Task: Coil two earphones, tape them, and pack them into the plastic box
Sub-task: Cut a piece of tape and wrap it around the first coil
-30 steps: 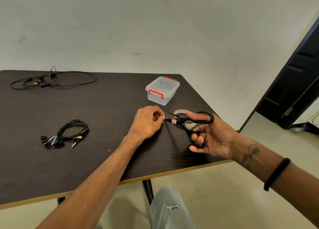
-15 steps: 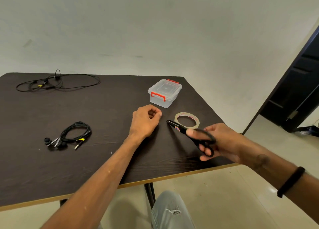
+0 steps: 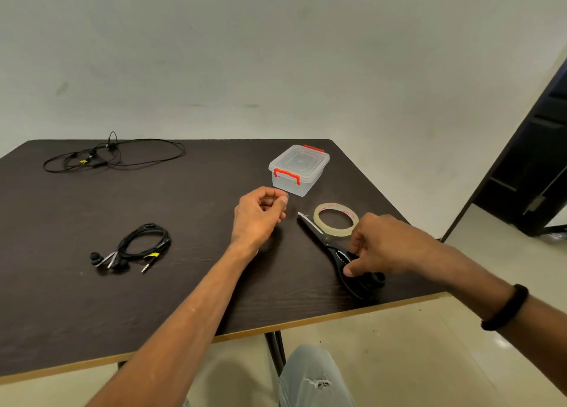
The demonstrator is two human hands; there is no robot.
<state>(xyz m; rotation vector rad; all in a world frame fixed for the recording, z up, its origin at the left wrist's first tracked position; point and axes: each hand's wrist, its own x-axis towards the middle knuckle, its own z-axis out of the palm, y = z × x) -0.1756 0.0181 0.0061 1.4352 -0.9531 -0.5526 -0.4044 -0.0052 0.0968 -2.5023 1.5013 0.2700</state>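
A coiled earphone (image 3: 139, 247) lies on the dark table (image 3: 92, 314), its loop stretched from lower left to upper right, with earbuds and plug at the near-left end. It sits well to the left of our left hand (image 3: 259, 218), which is the nearer hand; its fingers are curled with fingertip against thumb, seemingly pinching a small piece of tape too clear to confirm. Open tabletop lies between hand and coil. Our right hand (image 3: 385, 248) grips the handles of black scissors (image 3: 331, 247) lying on the table near its front edge, blades pointing away beside the tape roll (image 3: 336, 219). The closed plastic box (image 3: 299, 169) stands just beyond. A second, uncoiled earphone (image 3: 113, 156) sprawls at the far left.
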